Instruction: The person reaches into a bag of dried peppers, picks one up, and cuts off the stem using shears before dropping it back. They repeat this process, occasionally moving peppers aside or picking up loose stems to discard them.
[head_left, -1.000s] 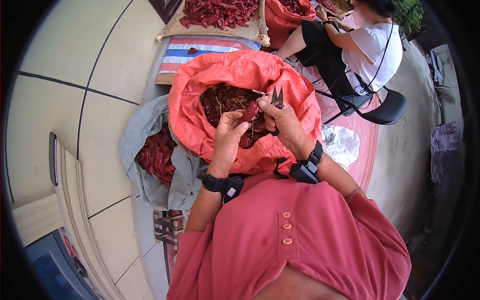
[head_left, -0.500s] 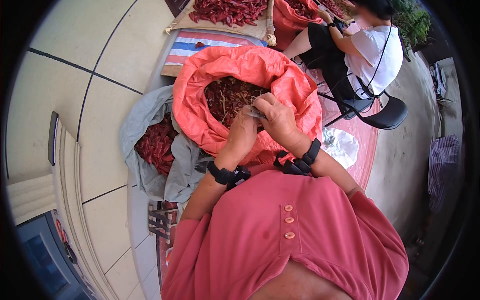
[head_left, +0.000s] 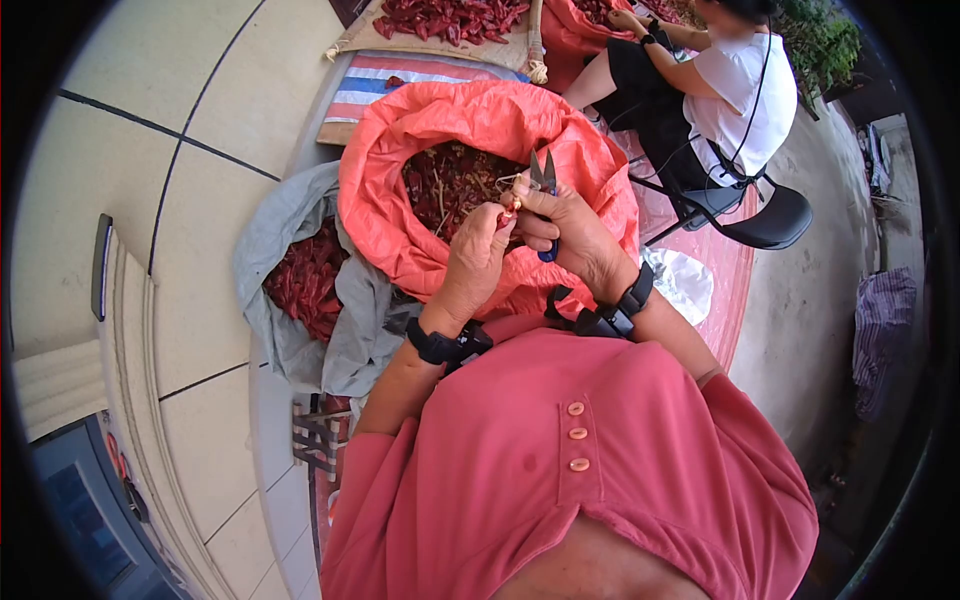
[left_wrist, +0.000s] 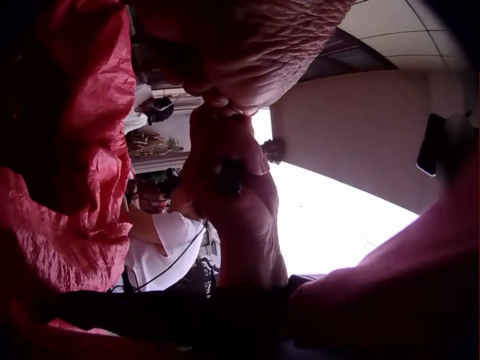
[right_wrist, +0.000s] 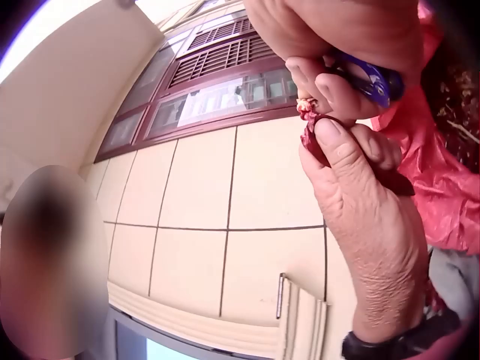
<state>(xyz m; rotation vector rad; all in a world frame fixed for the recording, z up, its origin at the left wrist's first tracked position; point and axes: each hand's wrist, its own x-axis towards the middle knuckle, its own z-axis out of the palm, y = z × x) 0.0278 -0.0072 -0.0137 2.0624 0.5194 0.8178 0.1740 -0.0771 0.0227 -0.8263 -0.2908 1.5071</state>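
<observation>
Between thumb and fingers, my left hand [head_left: 476, 258] pinches a dried red chili pepper [right_wrist: 310, 139], most of it hidden in the grip. My right hand [head_left: 583, 240] holds small scissors [head_left: 544, 176] with dark pointed blades and a blue handle [right_wrist: 385, 88]. The blades point away from me, to the right of the chili. The right thumb and fingers are right at the chili's pale end. Both hands hover over an open red woven sack [head_left: 385, 130] with dried chili bits and stems inside. In the left wrist view, the fingertips are dark and partly hidden.
A grey sack [head_left: 258, 215] of dried red chilies stands to the left. Behind lies a tray of chilies [head_left: 450, 20] above a striped sheet [head_left: 365, 85]. A seated person [head_left: 735, 90] is at the back right on a black chair [head_left: 775, 222]. White plastic [head_left: 683, 285] lies right of the red sack.
The scissors lay flat across toward the left hand half a second ago; now the blades point away again. The hands have come slightly apart, and the chili's end shows between them.
</observation>
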